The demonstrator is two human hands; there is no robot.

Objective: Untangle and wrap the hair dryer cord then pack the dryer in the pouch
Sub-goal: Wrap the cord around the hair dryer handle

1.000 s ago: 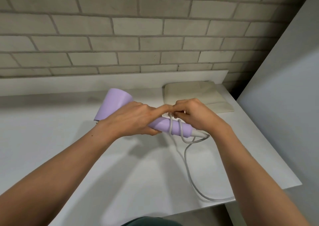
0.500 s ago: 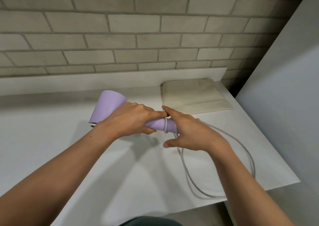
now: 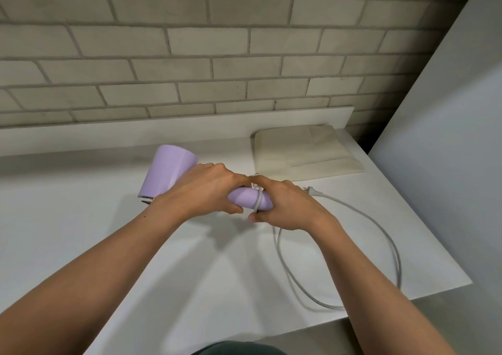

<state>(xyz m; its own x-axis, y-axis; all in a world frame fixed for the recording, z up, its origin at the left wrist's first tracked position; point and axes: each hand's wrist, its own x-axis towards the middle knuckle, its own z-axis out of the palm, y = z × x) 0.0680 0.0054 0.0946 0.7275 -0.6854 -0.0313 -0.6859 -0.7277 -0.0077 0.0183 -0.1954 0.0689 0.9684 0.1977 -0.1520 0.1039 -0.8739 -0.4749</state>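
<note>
We see soft, fairly bright light from overhead, leaving pale, overlapping shadows of the forearms (image 3: 108, 273) on the white counter (image 3: 68, 219). The picture is sharp at the centre, while the brick wall (image 3: 190, 42) bows towards the edges

Left hand (image 3: 201, 191) grips dryer (image 3: 168, 170); right hand (image 3: 285, 205) pinches cord (image 3: 391, 235); forearms converging.

Lilac dryer (image 3: 168, 170): sideways, barrel left, handle right. Grey-white cord (image 3: 279, 243): one turn round handle end, rest in loose loop on counter (image 3: 81, 219) at right, plug (image 3: 309, 190) just beside pouch. Beige pouch (image 3: 304, 153): flat, unfilled, back-right of counter.
</note>
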